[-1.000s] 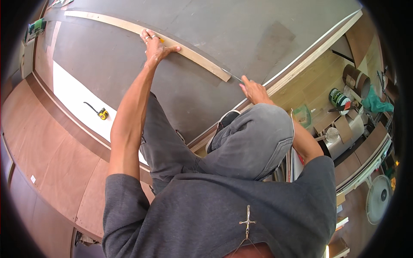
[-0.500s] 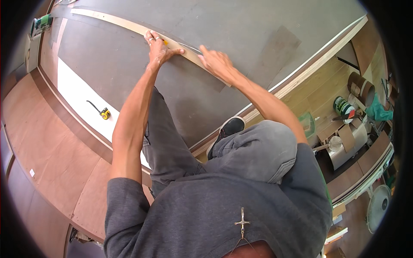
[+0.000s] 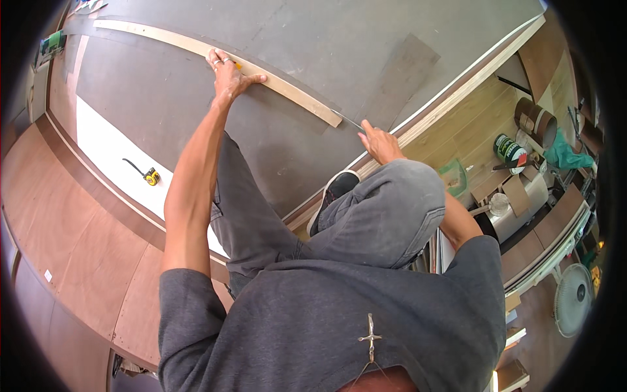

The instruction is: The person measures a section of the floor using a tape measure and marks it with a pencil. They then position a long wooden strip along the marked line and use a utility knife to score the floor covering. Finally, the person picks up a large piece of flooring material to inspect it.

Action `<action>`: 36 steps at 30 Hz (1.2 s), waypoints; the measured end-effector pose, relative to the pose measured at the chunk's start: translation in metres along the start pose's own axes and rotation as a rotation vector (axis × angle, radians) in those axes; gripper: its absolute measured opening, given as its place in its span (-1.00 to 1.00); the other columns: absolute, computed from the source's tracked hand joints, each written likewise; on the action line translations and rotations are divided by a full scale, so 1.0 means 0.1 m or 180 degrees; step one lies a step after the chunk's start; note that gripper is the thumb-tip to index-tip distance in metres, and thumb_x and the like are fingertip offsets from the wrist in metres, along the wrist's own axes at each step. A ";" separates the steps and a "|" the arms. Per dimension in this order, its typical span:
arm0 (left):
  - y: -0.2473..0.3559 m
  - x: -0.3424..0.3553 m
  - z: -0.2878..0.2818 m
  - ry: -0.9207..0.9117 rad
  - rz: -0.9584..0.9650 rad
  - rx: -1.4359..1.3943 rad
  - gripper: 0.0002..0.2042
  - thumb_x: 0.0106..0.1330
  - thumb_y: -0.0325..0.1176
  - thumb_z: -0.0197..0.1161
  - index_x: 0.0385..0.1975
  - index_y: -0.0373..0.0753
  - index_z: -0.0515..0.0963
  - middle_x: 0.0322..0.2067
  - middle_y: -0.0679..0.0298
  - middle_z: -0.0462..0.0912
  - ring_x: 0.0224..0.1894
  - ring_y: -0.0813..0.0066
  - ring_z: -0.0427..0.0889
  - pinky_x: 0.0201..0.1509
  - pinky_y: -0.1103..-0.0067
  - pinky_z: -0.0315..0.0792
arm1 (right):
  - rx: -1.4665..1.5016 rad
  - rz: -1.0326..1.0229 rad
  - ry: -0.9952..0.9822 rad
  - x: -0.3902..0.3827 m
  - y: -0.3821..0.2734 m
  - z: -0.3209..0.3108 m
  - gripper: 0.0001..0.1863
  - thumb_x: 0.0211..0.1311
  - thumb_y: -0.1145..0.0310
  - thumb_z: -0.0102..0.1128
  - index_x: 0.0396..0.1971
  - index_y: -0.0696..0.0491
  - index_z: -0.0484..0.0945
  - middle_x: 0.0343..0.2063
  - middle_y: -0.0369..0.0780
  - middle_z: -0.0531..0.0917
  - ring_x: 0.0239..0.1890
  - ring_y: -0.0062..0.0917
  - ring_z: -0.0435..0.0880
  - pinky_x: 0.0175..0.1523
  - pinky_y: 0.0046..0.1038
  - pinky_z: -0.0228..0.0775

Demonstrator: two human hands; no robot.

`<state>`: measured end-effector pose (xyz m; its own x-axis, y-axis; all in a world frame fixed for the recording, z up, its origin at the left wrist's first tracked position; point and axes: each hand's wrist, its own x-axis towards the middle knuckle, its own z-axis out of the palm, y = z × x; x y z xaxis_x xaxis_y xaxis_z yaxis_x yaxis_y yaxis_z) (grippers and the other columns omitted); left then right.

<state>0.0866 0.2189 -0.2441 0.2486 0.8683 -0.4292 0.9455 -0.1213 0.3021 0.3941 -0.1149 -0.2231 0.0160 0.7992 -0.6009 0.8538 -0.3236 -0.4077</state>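
Observation:
A long, pale wooden strip (image 3: 287,90) lies across a large grey-brown sheet (image 3: 274,157). My left hand (image 3: 228,80) presses on the strip with its fingers spread and the thumb stretched along its near edge. Something small and yellow (image 3: 238,65) peeks out beside those fingers, too covered to name. Just beyond the strip's right end, my right hand (image 3: 381,142) is closed around a thin, light-coloured pointed tool (image 3: 349,120). Its slim length reaches back toward the strip's end; the grip and exact kind are hidden in the fingers.
A yellow-black tape measure (image 3: 151,176) rests on a white strip (image 3: 121,144) at the left. Along the right runs a wooden edge (image 3: 470,88). Beyond it are a dark can (image 3: 508,149), a brown cylinder (image 3: 537,121) and a green container (image 3: 453,178). A fan (image 3: 574,299) stands lower right.
My right hand has drawn the thin tool along the strip, toward me and to the right, past its end. My left hand stays on the strip; the whole view has shifted slightly.

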 end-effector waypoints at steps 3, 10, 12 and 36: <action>0.05 -0.01 -0.03 0.0028 -0.0048 -0.0024 0.59 -0.41 0.23 0.76 0.46 -0.69 -0.19 0.53 -0.30 -0.30 0.62 -0.13 -0.27 0.59 0.26 0.17 | -0.0095 0.0128 -0.0107 -0.18 0.07 -0.08 -0.64 0.55 0.05 0.05 0.09 -0.03 0.34 -0.33 -0.01 0.72 -0.28 0.07 0.71 -0.25 0.04 0.52; 0.04 -0.06 -0.01 0.0066 -0.0192 -0.0114 0.59 -0.44 0.15 0.79 0.52 -0.58 -0.21 0.58 -0.16 -0.29 0.64 -0.01 -0.30 0.54 0.14 0.27 | 0.0537 -0.0553 0.0447 0.76 -0.77 -0.42 -0.71 0.55 0.17 0.06 0.01 0.05 0.34 -0.33 0.05 0.70 -0.27 0.12 0.68 -0.25 0.06 0.47; 0.10 0.02 -0.03 0.0097 -0.0140 -0.0077 0.60 -0.43 0.15 0.79 0.51 -0.58 -0.21 0.57 -0.18 -0.29 0.64 -0.02 -0.30 0.56 0.18 0.26 | 0.0682 -0.0586 0.0482 1.36 -1.15 -0.45 -0.72 0.56 0.17 0.04 -0.01 0.06 0.33 -0.36 0.06 0.70 -0.28 0.12 0.68 -0.25 0.05 0.47; 0.01 -0.01 0.00 0.0145 -0.0124 -0.0140 0.59 -0.43 0.15 0.79 0.52 -0.55 -0.20 0.57 -0.16 -0.29 0.64 0.03 -0.24 0.56 0.27 0.30 | 0.0123 0.0080 -0.0245 -0.26 -0.03 -0.34 -0.73 0.54 0.16 0.10 -0.06 0.01 0.32 -0.49 0.00 0.66 -0.37 0.09 0.67 -0.31 0.06 0.43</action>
<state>0.0870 0.2180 -0.2432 0.2011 0.8930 -0.4025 0.9439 -0.0667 0.3235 0.4090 -0.1170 -0.1829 -0.0040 0.7498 -0.6616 0.8329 -0.3637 -0.4171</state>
